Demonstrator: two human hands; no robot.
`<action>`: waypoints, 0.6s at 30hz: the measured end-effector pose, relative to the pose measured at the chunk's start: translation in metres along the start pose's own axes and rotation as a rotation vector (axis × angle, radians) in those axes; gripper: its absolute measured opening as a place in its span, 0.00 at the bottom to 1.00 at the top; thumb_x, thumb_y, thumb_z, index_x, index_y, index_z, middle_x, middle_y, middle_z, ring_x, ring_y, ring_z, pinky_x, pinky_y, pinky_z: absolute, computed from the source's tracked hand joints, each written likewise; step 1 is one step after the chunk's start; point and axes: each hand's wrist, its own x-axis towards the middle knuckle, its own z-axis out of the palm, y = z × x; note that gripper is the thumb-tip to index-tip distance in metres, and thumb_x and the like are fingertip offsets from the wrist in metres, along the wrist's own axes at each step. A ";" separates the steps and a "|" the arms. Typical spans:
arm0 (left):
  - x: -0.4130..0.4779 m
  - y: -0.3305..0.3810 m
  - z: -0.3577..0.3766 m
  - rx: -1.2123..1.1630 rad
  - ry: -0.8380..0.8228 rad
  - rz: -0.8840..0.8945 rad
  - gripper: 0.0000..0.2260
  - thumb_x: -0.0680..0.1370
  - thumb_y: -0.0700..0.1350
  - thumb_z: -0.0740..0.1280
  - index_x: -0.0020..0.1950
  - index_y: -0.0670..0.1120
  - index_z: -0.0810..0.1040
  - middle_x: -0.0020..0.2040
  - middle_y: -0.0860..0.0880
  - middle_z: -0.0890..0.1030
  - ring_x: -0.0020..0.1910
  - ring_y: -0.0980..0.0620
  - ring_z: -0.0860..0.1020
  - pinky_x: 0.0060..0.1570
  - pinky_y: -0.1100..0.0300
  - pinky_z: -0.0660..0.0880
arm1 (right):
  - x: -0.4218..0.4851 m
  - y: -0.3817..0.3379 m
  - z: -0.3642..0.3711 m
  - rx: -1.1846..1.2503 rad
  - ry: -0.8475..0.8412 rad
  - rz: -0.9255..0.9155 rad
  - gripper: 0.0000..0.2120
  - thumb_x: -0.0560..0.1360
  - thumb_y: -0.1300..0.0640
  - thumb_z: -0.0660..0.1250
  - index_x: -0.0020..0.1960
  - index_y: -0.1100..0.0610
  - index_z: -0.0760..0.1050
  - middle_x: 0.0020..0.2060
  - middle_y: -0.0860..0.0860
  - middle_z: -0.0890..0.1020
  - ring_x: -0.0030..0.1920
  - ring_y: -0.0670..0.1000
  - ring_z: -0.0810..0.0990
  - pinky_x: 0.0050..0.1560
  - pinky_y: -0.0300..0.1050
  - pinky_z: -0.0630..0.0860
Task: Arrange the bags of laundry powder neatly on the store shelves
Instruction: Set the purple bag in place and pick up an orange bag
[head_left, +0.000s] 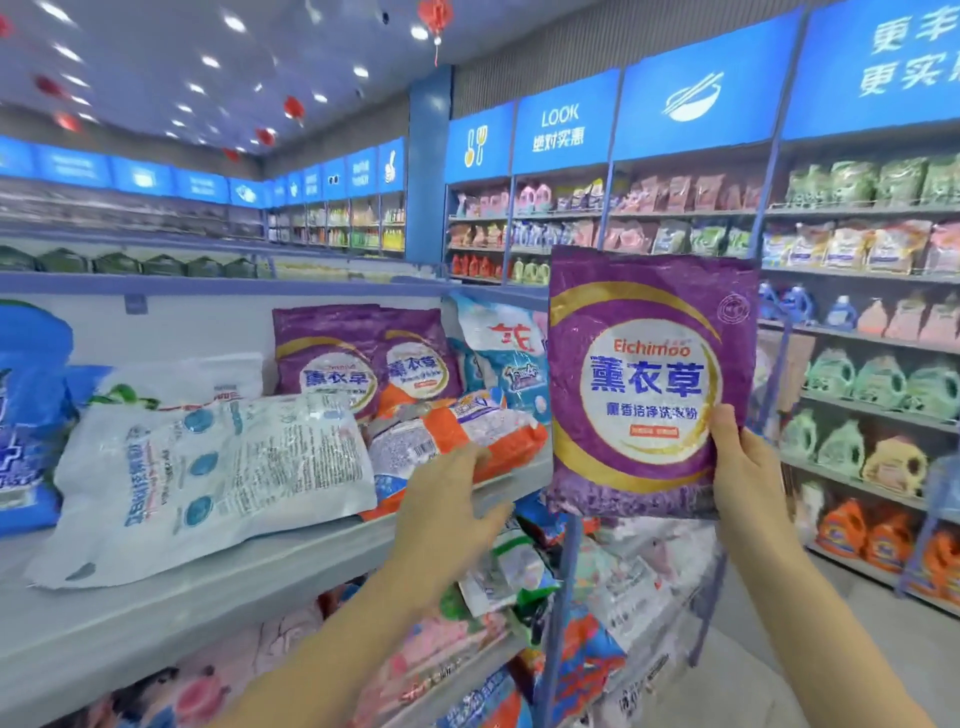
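On the shelf in front of me: two purple lavender bags (363, 353) stand up at the back, and an orange bag (467, 441) and a big white bag (218, 473) lie flat and messy.
Head view, my step: I am putting away one more purple bag, I think.
Purple lavender powder bag (649, 384): it is up in the air, upright, front facing me, just past the right end of the shelf (156, 613).
My right hand (743, 467): closed on the bag's lower right edge, thumb on the front, fingers behind.
My left hand (447, 519): open and loose, fingers reaching to the orange bag and just touching it, holding nothing.
Next move: I should push the orange bag aside to make room, then stand my purple bag next to the other two.
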 end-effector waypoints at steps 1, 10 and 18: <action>0.017 -0.004 0.011 0.102 0.009 0.032 0.24 0.73 0.53 0.68 0.66 0.47 0.69 0.62 0.50 0.74 0.62 0.50 0.71 0.60 0.59 0.64 | 0.015 0.006 0.006 0.010 -0.007 -0.001 0.20 0.80 0.44 0.55 0.49 0.60 0.76 0.51 0.61 0.81 0.42 0.51 0.78 0.43 0.43 0.72; 0.124 -0.041 0.102 0.740 -0.195 0.109 0.44 0.69 0.66 0.66 0.75 0.47 0.49 0.76 0.40 0.50 0.75 0.39 0.50 0.71 0.39 0.44 | 0.109 0.045 0.058 0.120 -0.073 0.017 0.16 0.80 0.47 0.55 0.48 0.57 0.77 0.47 0.53 0.81 0.41 0.45 0.80 0.46 0.40 0.76; 0.151 -0.079 0.038 0.462 0.416 -0.002 0.19 0.71 0.65 0.60 0.42 0.50 0.76 0.34 0.48 0.80 0.34 0.43 0.78 0.34 0.54 0.71 | 0.143 0.057 0.108 0.129 -0.234 0.005 0.23 0.80 0.45 0.55 0.44 0.63 0.75 0.42 0.57 0.83 0.49 0.55 0.81 0.48 0.50 0.77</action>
